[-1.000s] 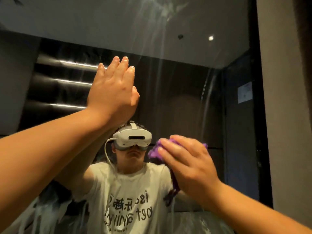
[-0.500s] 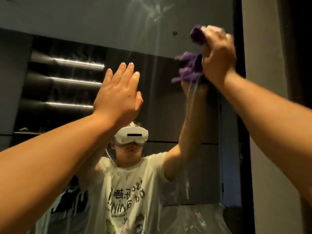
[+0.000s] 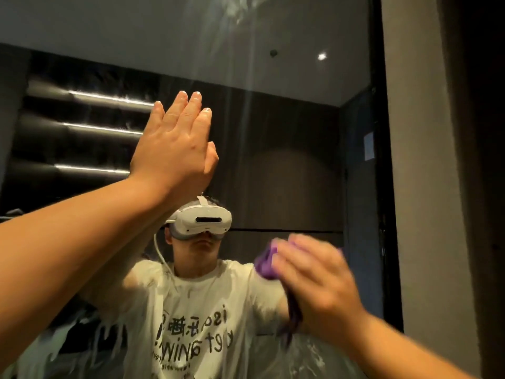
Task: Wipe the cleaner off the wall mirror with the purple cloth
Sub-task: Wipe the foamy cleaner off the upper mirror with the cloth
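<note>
Streaked wall mirror (image 3: 273, 132); right hand (image 3: 317, 280), lower right, is clutching the bunched purple cloth (image 3: 266, 262); left hand (image 3: 175, 149) is pressing flat, fingers spread open.

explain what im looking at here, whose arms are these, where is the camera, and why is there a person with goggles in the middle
The picture comes from one camera worn on a person's head, looking forward at their own arms. No machine is at work, just two bare hands.

They stand facing a wall mirror, so the figure in the middle is their own reflection, and the white headset on its head looks like the rig carrying the camera.

The left hand is open, fingers together, and seems to be laid flat against the glass. The right hand, blurred by motion, grips a bunched purple cloth at the glass lower down.

The pale runs and smears of cleaner are thickest along the bottom of the mirror, with faint streaks higher up, so wiping is not finished.
</note>
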The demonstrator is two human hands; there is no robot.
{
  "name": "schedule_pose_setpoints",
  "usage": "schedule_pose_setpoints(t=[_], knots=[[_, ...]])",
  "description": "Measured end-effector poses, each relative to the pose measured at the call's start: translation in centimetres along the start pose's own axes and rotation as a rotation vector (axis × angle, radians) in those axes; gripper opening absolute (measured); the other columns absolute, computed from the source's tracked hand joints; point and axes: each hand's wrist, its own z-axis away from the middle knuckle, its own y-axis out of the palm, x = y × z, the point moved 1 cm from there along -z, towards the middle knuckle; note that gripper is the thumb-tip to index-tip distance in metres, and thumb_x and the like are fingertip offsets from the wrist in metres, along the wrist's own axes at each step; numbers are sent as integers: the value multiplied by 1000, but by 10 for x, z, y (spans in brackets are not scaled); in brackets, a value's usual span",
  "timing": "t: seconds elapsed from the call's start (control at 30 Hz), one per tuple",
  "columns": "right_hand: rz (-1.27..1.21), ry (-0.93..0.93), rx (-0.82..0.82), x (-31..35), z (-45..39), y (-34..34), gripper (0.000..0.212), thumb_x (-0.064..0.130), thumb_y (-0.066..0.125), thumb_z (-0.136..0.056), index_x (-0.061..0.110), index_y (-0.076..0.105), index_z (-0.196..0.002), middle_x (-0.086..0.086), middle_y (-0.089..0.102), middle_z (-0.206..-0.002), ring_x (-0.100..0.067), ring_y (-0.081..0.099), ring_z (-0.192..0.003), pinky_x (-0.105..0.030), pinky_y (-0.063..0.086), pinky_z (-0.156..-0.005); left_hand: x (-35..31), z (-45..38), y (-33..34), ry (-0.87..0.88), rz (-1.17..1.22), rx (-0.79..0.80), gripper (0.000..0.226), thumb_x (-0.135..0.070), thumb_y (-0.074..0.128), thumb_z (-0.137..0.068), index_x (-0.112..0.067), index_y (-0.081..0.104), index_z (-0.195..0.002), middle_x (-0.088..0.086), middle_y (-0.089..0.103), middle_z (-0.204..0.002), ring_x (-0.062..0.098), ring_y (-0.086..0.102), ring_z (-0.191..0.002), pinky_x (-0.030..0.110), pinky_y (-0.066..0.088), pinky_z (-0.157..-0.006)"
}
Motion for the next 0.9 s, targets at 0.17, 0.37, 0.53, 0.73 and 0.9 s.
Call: schedule_pose_setpoints(t=[0.17,0.37,0.53,0.73,0.9], knots=[[-205,159,-17,54,76,24,111,28,-29,-56,52,68,-104,22,76,-94,-4,74,-90,-32,52,-78,1,0,-3,8,-1,-4,60,-36,28,-97,-7,32,-149,16,22,-160,32,14,-150,53,15,-120],[-225,-80,-71,-16,-50,-41,36,33,48,-107,10,73,-115,-11,72,-120,-31,69,-105,-49,53,-88,2,1,-3,12,-9,8,64,-39,24,-95,-7,31,-150,15,20,-161,31,12,-150,52,13,-121],[75,353,-232,-124,-215,-36,43,7,44,-96,12,58,-136,-11,60,-137,-25,55,-124,-41,47,-103,3,1,-3,5,-16,4,65,-39,25,-95,-8,30,-151,14,19,-162,30,12,-150,50,12,-121],[91,270,-147,-74,-205,3,39,25,45,-100,20,60,-135,-6,62,-133,-33,56,-119,-48,48,-96,3,3,-2,15,-12,-7,65,-39,24,-95,-7,29,-152,14,18,-162,29,11,-151,49,10,-122],[-159,-49,7,80,1,20,38,28,65,-98,22,60,-136,-5,56,-145,-30,51,-135,-49,49,-103,3,4,0,25,-26,-16,63,-38,25,-96,-7,27,-152,16,17,-162,31,10,-151,51,9,-122]])
